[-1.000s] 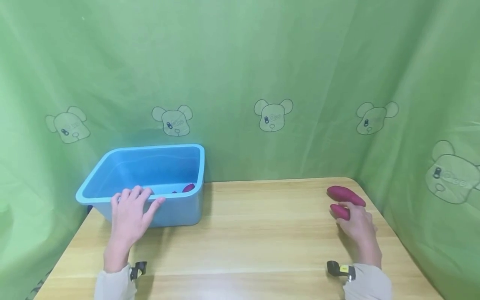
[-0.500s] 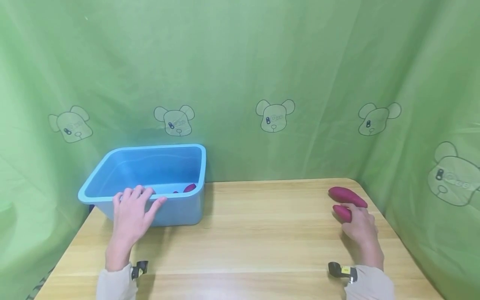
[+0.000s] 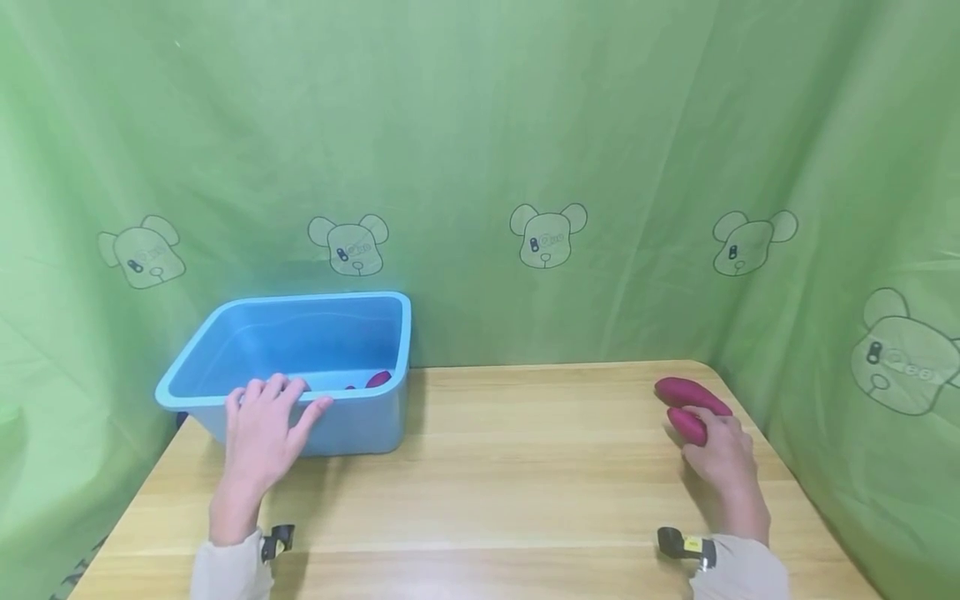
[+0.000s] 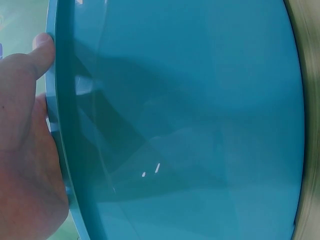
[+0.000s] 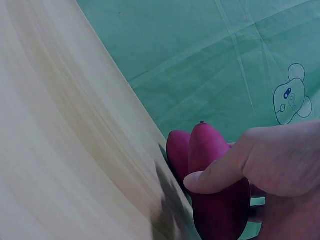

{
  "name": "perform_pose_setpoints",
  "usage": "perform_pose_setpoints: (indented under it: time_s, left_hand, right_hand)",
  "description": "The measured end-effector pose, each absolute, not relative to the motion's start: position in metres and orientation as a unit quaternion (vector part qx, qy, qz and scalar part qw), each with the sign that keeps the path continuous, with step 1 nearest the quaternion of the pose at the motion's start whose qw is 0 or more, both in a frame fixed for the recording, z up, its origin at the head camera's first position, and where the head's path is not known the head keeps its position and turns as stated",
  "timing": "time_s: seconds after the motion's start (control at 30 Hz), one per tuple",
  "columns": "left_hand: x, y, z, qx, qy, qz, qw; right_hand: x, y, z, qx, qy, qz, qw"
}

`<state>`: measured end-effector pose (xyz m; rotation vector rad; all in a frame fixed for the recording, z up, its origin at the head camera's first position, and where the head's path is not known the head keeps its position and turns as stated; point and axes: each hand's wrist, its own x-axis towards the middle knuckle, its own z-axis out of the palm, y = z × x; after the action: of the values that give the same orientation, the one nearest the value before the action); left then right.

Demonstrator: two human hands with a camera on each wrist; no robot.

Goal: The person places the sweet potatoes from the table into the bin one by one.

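My left hand (image 3: pixel 262 437) lies on the near rim of a blue plastic tub (image 3: pixel 352 423), fingers hooked over into it. In the left wrist view its thumb (image 4: pixel 44 50) presses on the rim. At the table's right side my right hand (image 3: pixel 723 454) grips a purple-red sweet potato (image 3: pixel 686 426). The right wrist view shows the thumb across this sweet potato (image 5: pixel 210 147), its stubby tip pointing away from the hand. Just behind it lies a second, longer sweet potato (image 3: pixel 686 392), partly covered by the held one in the right wrist view (image 5: pixel 177 150).
Inside the tub, a sweet potato (image 3: pixel 378 379) shows by the right wall, with a small bit of another dark red piece beside it. The wooden table (image 3: pixel 525 467) ends at a green curtain (image 3: pixel 465 167) printed with bear heads, which encloses the back and sides.
The right hand and its sweet potato have shifted very slightly to the right. The left hand stays on the tub's rim, and the head view has moved a little.
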<state>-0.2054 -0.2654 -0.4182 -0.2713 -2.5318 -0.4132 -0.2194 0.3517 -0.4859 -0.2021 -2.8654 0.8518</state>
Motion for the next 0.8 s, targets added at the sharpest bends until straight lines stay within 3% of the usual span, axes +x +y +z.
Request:
perform_pose_setpoints:
  time_s: [0.8]
  left_hand:
    - [-0.206,-0.265,-0.420,-0.100,-0.941,-0.157,0.281]
  right_hand:
    - [-0.212,0.343,-0.456,-0.052,-0.947,0.298,0.110]
